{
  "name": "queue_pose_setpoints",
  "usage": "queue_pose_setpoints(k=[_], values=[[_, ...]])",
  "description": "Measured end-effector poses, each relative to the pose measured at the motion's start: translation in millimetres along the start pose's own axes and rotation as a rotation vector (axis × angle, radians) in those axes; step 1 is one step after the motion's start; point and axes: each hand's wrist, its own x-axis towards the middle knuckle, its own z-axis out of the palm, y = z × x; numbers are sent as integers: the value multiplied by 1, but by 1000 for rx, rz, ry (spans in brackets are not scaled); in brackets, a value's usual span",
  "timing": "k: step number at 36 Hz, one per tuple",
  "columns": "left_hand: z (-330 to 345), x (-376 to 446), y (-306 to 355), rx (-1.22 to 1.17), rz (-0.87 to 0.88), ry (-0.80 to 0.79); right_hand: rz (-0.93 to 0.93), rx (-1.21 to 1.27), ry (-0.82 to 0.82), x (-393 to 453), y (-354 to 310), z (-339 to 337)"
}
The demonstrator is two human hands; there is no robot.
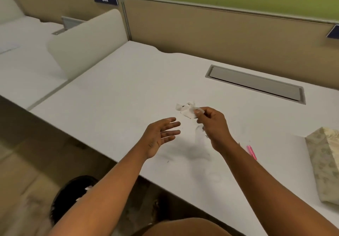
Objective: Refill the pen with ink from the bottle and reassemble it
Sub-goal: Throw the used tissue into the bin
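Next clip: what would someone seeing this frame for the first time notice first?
Two bare forearms reach over a white desk. The right hand pinches a crumpled, ink-spotted scrap of tissue above mid-desk, while the left hand hovers open beside it, holding nothing. Dark smudges mark the desk under the hands, a pink pen part lies just past the right forearm, and a patterned pack sits at the right edge.

pink pen [252, 152] partly behind forearm, blurred

Bare forearms, no sleeves — left hand [161, 134], right hand [212, 123] (ringless).
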Motion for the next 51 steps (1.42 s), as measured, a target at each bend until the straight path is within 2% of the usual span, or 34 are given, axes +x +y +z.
queue_pose_setpoints(k=[11, 20, 33, 44, 51], values=[[-77, -45, -3, -123, 60, 322, -74, -90, -284, -10, -10, 91], [-169, -79, -16, -243, 52, 551, -108, -224, -458, -39, -1, 191], [-327, -126, -54, -401, 37, 908, -152, -529, -675, -94, 33, 349], [-430, -160, -90, -555, 19, 1255, -222, -711, -856, -124, 70, 476], [-476, -185, -105, -524, 20, 1325, -174, -849, -919, -128, 104, 541]])
